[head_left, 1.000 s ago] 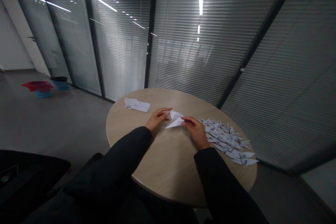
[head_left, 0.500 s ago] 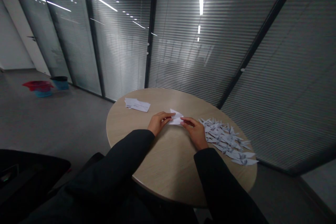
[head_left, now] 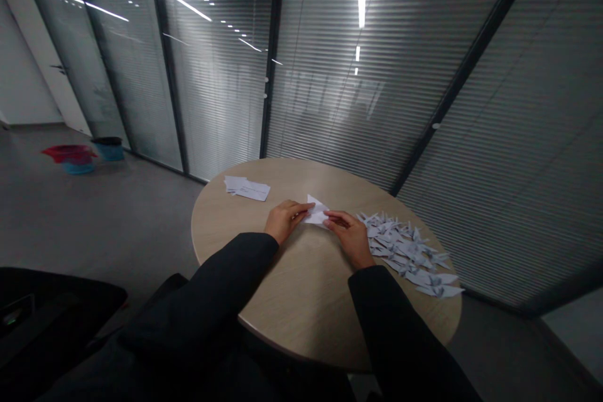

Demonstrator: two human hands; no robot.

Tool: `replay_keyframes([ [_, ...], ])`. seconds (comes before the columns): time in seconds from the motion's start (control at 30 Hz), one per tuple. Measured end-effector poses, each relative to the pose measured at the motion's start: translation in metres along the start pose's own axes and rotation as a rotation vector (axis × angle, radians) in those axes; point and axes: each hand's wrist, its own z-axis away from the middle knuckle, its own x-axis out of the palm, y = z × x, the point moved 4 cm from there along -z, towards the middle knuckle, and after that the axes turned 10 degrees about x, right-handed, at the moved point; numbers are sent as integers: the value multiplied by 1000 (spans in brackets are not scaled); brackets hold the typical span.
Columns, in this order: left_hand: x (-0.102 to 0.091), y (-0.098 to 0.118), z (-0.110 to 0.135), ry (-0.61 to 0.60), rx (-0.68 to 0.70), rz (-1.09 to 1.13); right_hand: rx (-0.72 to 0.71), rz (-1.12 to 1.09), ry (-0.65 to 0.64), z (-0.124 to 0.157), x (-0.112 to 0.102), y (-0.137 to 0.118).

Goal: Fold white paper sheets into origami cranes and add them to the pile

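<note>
Between my hands is a small folded piece of white paper [head_left: 316, 212], held just above the middle of the round table. My left hand [head_left: 285, 218] pinches its left edge between thumb and fingers. On the opposite edge, my right hand [head_left: 349, 233] grips it the same way. Just right of that hand lies a spread of folded white paper cranes [head_left: 400, 248], several of them overlapping. A small stack of white paper sheets [head_left: 247, 188] rests toward the back left of the table.
The round wooden table [head_left: 301, 301] stands close to a glass partition with blinds [head_left: 348, 100]. Two bins stand on the floor at the left, one with a red liner [head_left: 70, 154] and one with a black liner [head_left: 109, 147]. A dark chair [head_left: 56, 314] is at the lower left.
The folded paper has tilted slightly between my fingers, its right side a little lower. Both hands keep nearly the same place and grip.
</note>
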Motion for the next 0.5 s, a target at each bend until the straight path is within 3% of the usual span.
replay_keyframes([
  [0.5, -5, -6, -5, 173, -132, 189, -10, 13, 44, 2, -2, -5],
])
